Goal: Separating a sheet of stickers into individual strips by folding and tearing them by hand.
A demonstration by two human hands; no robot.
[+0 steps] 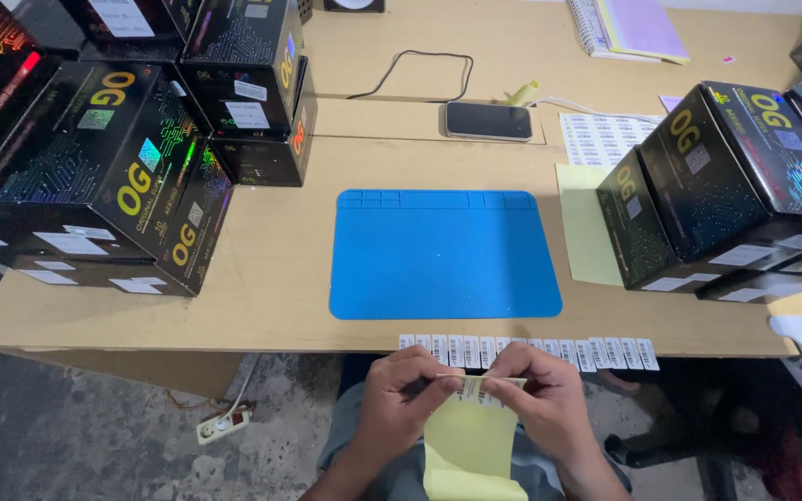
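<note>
One blue mat (pixel 445 255), one phone (pixel 488 121), two hands (pixel 408 394) (pixel 542 397). Roughly fifteen barcode stickers (pixel 528 353) along the counter (pixel 271 278) edge, hard to count. Two yellow backing sheets (pixel 469 445) (pixel 587 227), maybe a dozen black boxes (pixel 95 167).

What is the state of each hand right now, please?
Left hand: fingers closed, pinching the top edge of the yellow backing sheet.
Right hand: fingers closed, pinching the same sheet's top edge by a barcode label.

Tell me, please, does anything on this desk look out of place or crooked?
Mostly tidy. The row of barcode stickers hangs over the table's front edge, and the black boxes at left are stacked tilted. Nothing looks spilled or damaged.
</note>
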